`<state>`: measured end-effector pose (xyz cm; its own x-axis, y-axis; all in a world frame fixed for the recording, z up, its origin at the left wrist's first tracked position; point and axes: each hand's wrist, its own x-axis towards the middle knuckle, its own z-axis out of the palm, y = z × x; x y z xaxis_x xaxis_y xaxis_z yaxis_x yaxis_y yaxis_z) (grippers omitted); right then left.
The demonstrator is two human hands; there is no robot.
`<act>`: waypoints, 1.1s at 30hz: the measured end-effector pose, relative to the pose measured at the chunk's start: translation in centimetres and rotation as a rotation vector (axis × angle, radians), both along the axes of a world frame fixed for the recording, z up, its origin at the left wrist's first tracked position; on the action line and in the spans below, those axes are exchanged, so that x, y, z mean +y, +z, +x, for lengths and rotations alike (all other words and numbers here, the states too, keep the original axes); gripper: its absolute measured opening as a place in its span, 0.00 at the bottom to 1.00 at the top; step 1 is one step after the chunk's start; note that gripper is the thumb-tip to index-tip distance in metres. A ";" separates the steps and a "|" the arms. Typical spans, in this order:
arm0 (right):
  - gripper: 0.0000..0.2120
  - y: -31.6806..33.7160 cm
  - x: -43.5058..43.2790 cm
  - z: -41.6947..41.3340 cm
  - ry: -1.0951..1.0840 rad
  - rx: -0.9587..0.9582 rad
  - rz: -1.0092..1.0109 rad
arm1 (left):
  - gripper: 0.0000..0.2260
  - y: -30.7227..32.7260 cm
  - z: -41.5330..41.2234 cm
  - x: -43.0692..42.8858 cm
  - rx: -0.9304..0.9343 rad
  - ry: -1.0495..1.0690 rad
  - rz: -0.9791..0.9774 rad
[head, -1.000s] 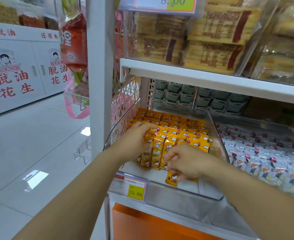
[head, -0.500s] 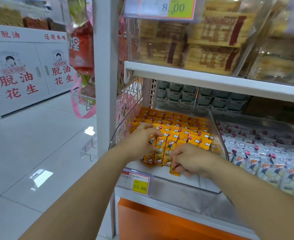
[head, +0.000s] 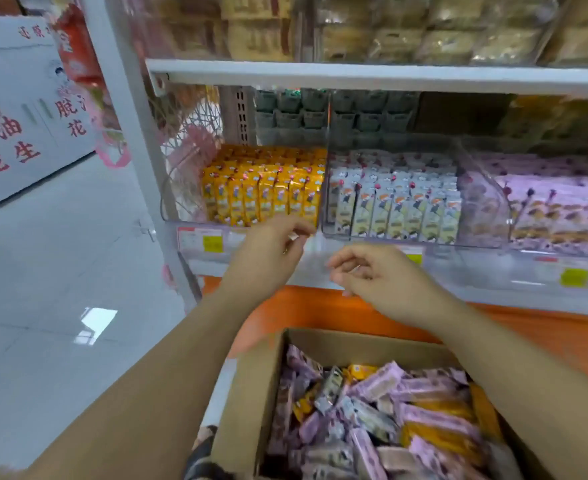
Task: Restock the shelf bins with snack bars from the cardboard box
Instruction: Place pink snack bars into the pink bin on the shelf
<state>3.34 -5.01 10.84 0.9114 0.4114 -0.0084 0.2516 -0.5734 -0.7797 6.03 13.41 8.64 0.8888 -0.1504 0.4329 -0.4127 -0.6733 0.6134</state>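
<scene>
Both my left hand (head: 268, 251) and right hand (head: 372, 271) hang loosely curled, empty, before the shelf bins (head: 389, 237). Cardboard box (head: 251, 393) of snack bars (head: 372, 410) sits below, nearer; right hand closer.

We see two bare forearms, no sleeves in view. Left hand (head: 268, 251) and right hand (head: 375, 271): no gloves, no watch visible.

Glossy pale tiled floor (head: 43, 271) at nine o'clock, catching a bright light reflection (head: 97, 322); white cabinet (head: 12, 133) with red characters at ten o'clock.
</scene>
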 end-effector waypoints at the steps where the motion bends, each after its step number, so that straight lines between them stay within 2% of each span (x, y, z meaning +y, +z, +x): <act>1: 0.07 -1.5 -1.5 -0.9 -0.014 0.026 -0.021 | 0.08 -1.4 -1.1 -1.2 0.045 -0.001 -0.020; 5: 0.07 -7.1 -7.1 -3.4 -0.106 0.097 -0.097 | 0.08 -8.2 -4.8 -5.7 0.255 -0.062 0.011; 8: 0.06 -11.3 -11.5 -4.0 -0.183 0.183 -0.196 | 0.10 -12.9 -6.6 -7.9 0.562 -0.162 0.116; 10: 0.09 -14.0 -14.1 -4.2 -0.199 0.290 -0.305 | 0.10 -15.4 -7.2 -8.6 0.719 -0.203 0.207; 12: 0.15 -15.8 -15.8 -4.6 -0.175 0.398 -0.457 | 0.09 -17.3 -7.6 -9.2 0.794 -0.219 0.282; 15: 0.19 -17.3 -17.3 -5.2 -0.103 0.362 -0.736 | 0.10 -19.0 -7.7 -10.1 0.809 -0.259 0.385; 18: 0.17 -17.4 -18.2 -5.8 -0.086 0.344 -0.816 | 0.13 -19.4 -7.0 -12.2 0.741 -0.340 0.425; 20: 0.17 -17.5 -18.9 -6.2 -0.046 0.412 -0.800 | 0.17 -19.4 -6.6 -14.0 0.776 -0.418 0.422; 22: 0.18 -17.8 -19.3 -6.7 -0.023 0.465 -0.788 | 0.25 -19.8 -6.5 -15.6 0.845 -0.499 0.423; 26: 0.14 -18.8 -19.8 -6.9 -0.069 0.415 -0.787 | 0.36 -21.6 -6.8 -17.8 0.739 -0.580 0.706; 29: 0.09 -19.0 -20.4 -6.2 -0.118 0.380 -0.676 | 0.38 -22.4 -6.5 -18.5 0.740 -0.584 0.733; 33: 0.11 -18.9 -20.8 -5.2 -0.172 0.337 -0.555 | 0.34 -22.2 -5.7 -18.8 0.787 -0.622 0.683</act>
